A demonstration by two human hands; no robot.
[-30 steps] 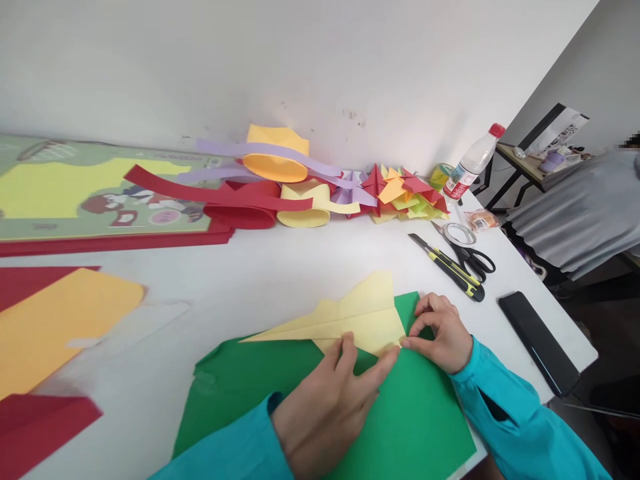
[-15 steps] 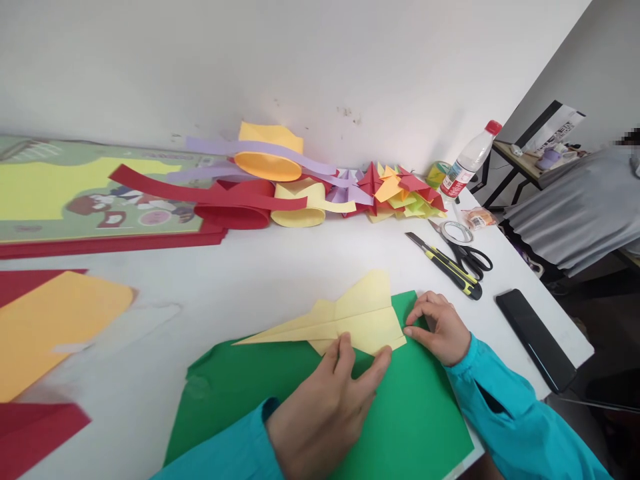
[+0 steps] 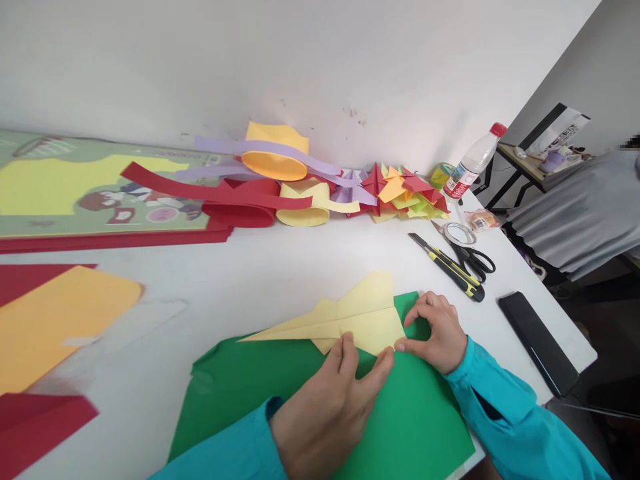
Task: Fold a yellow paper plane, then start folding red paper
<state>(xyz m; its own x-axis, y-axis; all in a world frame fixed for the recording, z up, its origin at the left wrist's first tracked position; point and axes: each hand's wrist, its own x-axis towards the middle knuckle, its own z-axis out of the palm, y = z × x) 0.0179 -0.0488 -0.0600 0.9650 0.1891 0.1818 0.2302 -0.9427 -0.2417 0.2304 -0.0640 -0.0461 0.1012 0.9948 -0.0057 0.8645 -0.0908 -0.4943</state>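
Observation:
A pale yellow folded paper airplane (image 3: 360, 327) lies with its nose to the left, partly over a green sheet of paper (image 3: 415, 413). My left hand (image 3: 330, 407) grips its near edge, the fingertips on the fold and the thumb by the rear corner. At the tail is my right hand (image 3: 437, 333), its fingers curled. Its thumb touches the rear corner and its index finger is close to the right edge, with a gap between the two tips.
A utility knife (image 3: 450, 267), scissors (image 3: 475, 260), a tape roll (image 3: 460, 233), a bottle (image 3: 470, 167) and a black phone (image 3: 537, 343) lie or stand on the right. Paper crafts (image 3: 240, 203) line the wall. Orange paper (image 3: 75, 320) lies left. A person (image 3: 580, 207) is at far right.
My right thumb has shifted left and slightly down to the airplane's rear corner, apart from the index finger. My left hand keeps its place on the near edge. The view has shifted slightly.

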